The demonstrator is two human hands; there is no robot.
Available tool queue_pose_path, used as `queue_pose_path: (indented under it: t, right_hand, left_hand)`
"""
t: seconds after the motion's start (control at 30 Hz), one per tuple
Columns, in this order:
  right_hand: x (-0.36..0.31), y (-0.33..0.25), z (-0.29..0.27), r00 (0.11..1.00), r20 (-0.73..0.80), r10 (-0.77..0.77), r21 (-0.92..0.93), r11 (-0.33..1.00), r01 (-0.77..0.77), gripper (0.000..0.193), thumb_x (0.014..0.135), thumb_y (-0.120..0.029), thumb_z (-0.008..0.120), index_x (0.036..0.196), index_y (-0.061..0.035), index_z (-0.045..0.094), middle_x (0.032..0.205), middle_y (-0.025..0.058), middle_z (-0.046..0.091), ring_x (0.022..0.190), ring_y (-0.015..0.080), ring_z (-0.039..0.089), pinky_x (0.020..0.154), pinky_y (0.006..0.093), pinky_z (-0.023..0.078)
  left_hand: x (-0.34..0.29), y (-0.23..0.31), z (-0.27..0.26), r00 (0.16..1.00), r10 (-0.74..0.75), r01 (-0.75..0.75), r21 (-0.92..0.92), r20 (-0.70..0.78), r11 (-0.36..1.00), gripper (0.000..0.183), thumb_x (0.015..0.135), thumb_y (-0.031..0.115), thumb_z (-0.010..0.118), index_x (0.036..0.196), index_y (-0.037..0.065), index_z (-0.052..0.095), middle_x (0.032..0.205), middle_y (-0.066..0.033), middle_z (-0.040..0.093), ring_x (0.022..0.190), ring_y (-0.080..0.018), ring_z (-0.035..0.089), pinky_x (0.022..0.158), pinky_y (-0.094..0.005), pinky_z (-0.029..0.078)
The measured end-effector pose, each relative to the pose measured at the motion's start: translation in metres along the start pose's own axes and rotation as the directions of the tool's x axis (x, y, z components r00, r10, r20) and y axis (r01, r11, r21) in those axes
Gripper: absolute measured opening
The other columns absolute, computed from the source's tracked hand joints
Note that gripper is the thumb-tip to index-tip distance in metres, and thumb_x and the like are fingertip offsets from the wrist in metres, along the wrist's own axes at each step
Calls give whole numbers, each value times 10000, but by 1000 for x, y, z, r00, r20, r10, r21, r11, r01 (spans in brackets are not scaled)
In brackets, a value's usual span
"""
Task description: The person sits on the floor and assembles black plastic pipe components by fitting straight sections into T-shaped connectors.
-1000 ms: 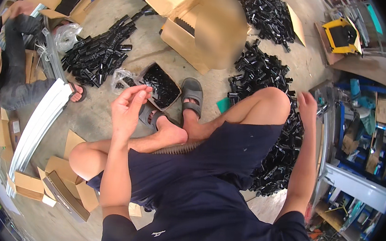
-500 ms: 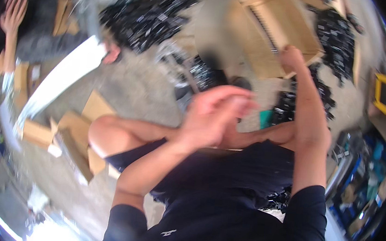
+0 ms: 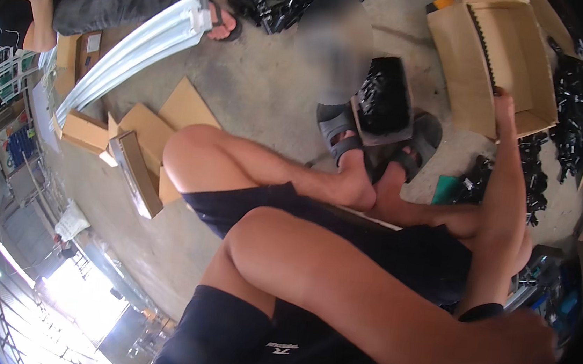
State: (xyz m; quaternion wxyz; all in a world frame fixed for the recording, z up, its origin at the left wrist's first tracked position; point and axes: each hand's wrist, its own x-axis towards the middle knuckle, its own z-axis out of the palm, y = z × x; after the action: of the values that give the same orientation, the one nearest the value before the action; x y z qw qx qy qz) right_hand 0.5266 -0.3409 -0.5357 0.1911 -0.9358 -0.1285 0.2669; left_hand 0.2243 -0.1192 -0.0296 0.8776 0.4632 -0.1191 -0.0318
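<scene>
Head cam — right hand grip on brown corrugated cardboard box edge; left grip unclear — blurred.

One open cardboard box stands on the floor, and one small tray of black parts lies by two grey sandals. Several flat cardboard pieces lie to the left, too overlapped to count; one other person sits nearby

— What's the person wearing?
— Dark navy shorts and a navy short-sleeved shirt with a small white logo.
— Feet?
— Grey slide sandals; arms and legs bare.
</scene>
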Motion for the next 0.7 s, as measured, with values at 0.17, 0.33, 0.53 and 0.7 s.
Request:
queue_pose_path:
  t: [0.17,0.33,0.53,0.7]
  right_hand:
    - [-9,-42,15,996,-94,3,-97,995,-13,395,821,-234,644,1134,-8,728,1038,283,717,1047,422,695,907,471,540]
    - [-41,-81,3,940,-337,55,-172,978,-119,304,830,-176,636,1046,31,692,1042,315,704,1043,471,682,936,501,540]
    - [-85,-144,-82,886,-450,-113,-27,993,113,394,820,-166,649,1170,13,674,1058,298,709,1021,445,692,890,482,546]
    - [-210,-267,-104,914,-169,-368,307,862,404,284,857,-87,676,1118,20,640,879,151,685,673,210,659,620,346,536]
  left_hand:
    - [-53,-49,-27,998,29,-12,299,-52,954,320,965,215,698,1187,-8,639,1075,-95,734,964,-164,704,817,-311,575]
    - [-114,-77,-66,867,-321,417,204,-381,886,293,997,85,622,1281,13,623,1144,-100,733,1047,-165,696,886,-325,558]
    - [-160,-97,-107,788,-218,400,208,-576,893,290,1013,53,606,1298,3,619,1153,-82,723,1085,-127,651,970,-294,507]
    - [-153,-113,-125,759,103,293,478,-643,828,476,1010,99,634,1456,-3,501,1385,-129,607,1215,-174,596,1024,-308,483]
